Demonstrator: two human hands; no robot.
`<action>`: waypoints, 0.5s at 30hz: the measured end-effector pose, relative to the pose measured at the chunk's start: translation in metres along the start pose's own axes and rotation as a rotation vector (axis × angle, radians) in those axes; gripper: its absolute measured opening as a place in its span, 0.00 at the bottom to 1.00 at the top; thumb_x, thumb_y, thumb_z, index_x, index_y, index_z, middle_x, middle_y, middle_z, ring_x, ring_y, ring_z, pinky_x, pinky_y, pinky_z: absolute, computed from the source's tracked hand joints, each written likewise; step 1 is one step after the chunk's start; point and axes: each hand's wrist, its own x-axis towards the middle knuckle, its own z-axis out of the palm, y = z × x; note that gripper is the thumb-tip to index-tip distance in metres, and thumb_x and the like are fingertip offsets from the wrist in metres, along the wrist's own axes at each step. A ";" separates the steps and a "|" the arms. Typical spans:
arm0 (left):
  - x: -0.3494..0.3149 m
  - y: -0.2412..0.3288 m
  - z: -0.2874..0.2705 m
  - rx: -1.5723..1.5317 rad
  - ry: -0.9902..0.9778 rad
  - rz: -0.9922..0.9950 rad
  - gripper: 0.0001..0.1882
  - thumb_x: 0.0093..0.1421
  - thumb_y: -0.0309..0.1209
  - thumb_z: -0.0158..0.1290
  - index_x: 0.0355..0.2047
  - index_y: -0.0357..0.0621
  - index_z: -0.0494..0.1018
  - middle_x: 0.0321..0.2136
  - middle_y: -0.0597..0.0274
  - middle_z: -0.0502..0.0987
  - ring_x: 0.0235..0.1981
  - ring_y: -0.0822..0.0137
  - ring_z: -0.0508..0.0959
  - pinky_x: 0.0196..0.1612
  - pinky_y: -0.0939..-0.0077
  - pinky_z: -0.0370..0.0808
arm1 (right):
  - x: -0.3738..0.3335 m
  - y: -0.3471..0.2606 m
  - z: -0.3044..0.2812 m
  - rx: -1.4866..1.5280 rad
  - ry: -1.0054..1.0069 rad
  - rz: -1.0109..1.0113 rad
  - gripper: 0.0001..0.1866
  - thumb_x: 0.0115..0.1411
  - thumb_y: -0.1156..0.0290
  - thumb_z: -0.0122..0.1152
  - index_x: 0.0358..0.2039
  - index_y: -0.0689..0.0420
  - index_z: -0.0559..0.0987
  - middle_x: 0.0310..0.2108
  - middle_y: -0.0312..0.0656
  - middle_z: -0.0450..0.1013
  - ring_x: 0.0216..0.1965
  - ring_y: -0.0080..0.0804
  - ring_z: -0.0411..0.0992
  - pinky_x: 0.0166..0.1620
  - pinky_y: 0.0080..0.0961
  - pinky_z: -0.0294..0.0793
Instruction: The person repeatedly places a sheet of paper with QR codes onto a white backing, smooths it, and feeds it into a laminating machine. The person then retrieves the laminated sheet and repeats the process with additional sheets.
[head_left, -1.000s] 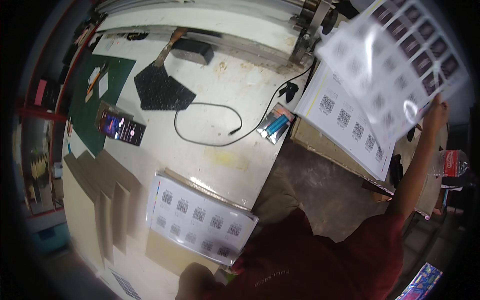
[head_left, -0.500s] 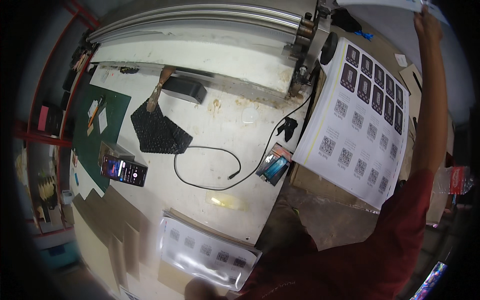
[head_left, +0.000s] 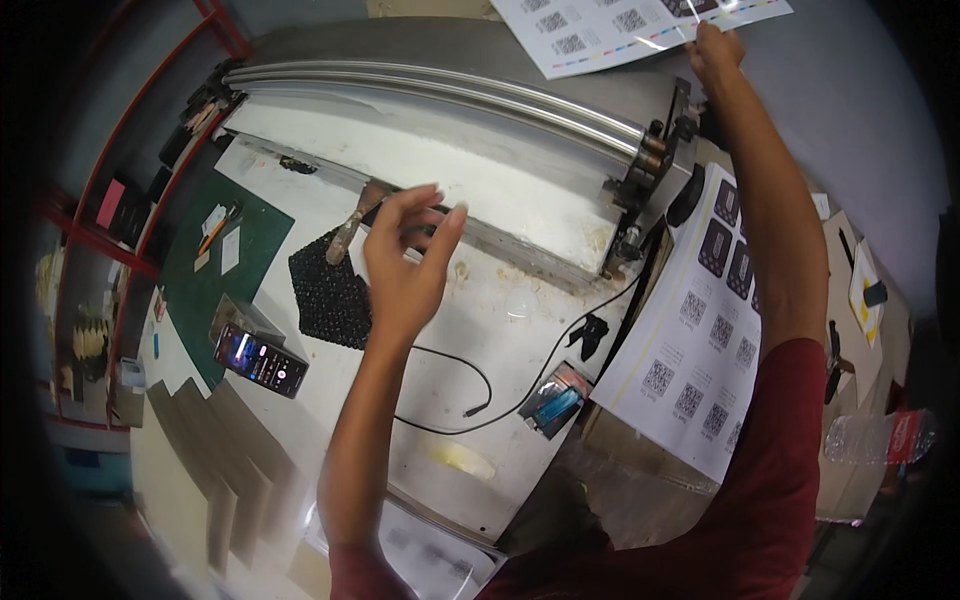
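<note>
In my right hand (head_left: pixel 716 52), raised at the top right, is the edge of a printed sheet (head_left: pixel 600 38) with square codes and a row of colour marks. The sheet hangs beyond the metal rollers (head_left: pixel 440 95) of a long machine. My left hand (head_left: pixel 405 265) is lifted over the white table, fingers curved and apart, with nothing in it. Behind it lie a black textured cloth (head_left: pixel 325 295) and a brush (head_left: pixel 345 235) with a worn handle, partly hidden by the hand. A stack of printed sheets (head_left: pixel 680 390) rests to the right, partly behind my right arm.
A lit phone (head_left: pixel 262 360) leans on a stand near the green cutting mat (head_left: pixel 260 215). A black cable (head_left: pixel 490 385) curls over the table. Brown boards (head_left: pixel 215 470) lie at the lower left, and a glossy printed sheet (head_left: pixel 425 550) at the front. A plastic bottle (head_left: pixel 870 438) is at the far right.
My left hand has risen from the lower edge to above the table. My right hand has swung leftward with the sheet, now showing more beyond the rollers. The view has shifted.
</note>
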 end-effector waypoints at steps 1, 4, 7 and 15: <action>0.014 -0.010 0.006 -0.008 0.021 -0.045 0.23 0.59 0.34 0.65 0.50 0.34 0.74 0.42 0.57 0.79 0.39 0.72 0.77 0.39 0.78 0.73 | -0.012 -0.001 0.011 -0.033 -0.008 0.030 0.15 0.65 0.74 0.58 0.52 0.55 0.72 0.40 0.39 0.76 0.36 0.37 0.77 0.40 0.42 0.78; 0.047 -0.014 0.034 -0.145 0.016 -0.264 0.25 0.59 0.39 0.65 0.50 0.32 0.74 0.41 0.57 0.79 0.36 0.72 0.77 0.35 0.79 0.73 | -0.009 -0.003 0.016 -0.092 -0.095 -0.009 0.14 0.62 0.78 0.58 0.49 0.63 0.72 0.38 0.44 0.76 0.29 0.34 0.77 0.28 0.33 0.76; 0.065 -0.022 0.044 -0.247 0.014 -0.391 0.29 0.60 0.44 0.64 0.51 0.32 0.73 0.40 0.57 0.79 0.33 0.71 0.78 0.31 0.79 0.72 | -0.030 -0.006 0.037 -0.150 -0.295 0.076 0.17 0.62 0.69 0.64 0.48 0.64 0.75 0.37 0.48 0.78 0.27 0.33 0.78 0.25 0.28 0.77; 0.047 -0.030 0.016 -0.737 0.137 -0.504 0.24 0.62 0.41 0.62 0.50 0.35 0.71 0.44 0.58 0.77 0.45 0.66 0.77 0.45 0.72 0.72 | -0.088 -0.063 0.017 -1.048 -0.628 -0.236 0.36 0.56 0.34 0.64 0.36 0.62 0.85 0.21 0.44 0.78 0.22 0.28 0.77 0.31 0.27 0.77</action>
